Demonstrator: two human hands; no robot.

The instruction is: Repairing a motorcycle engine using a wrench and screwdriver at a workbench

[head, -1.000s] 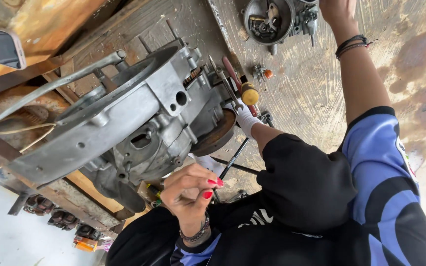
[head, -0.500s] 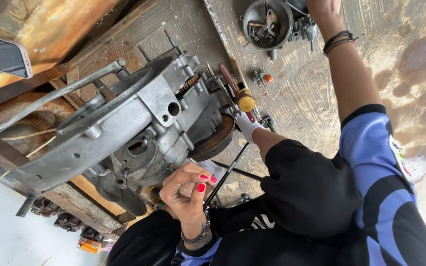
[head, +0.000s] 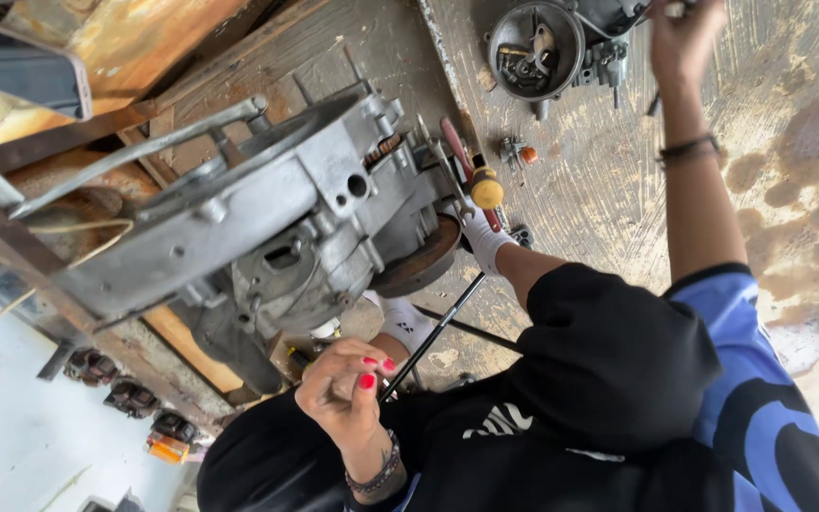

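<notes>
Grey cast engine case [head: 239, 228] rests on the wooden bench [head: 334, 57] while my left hand [head: 348, 389] grips the long rod [head: 428, 339], best kept straight, and my right hand [head: 682, 43] clutches something unclear.

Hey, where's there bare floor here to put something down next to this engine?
The open patch is the stained concrete floor on the far side of the outstretched arm, away from the engine case. It is crowded between the carburetor, the yellow-handled screwdriver and the engine case, where small parts lie.
</notes>
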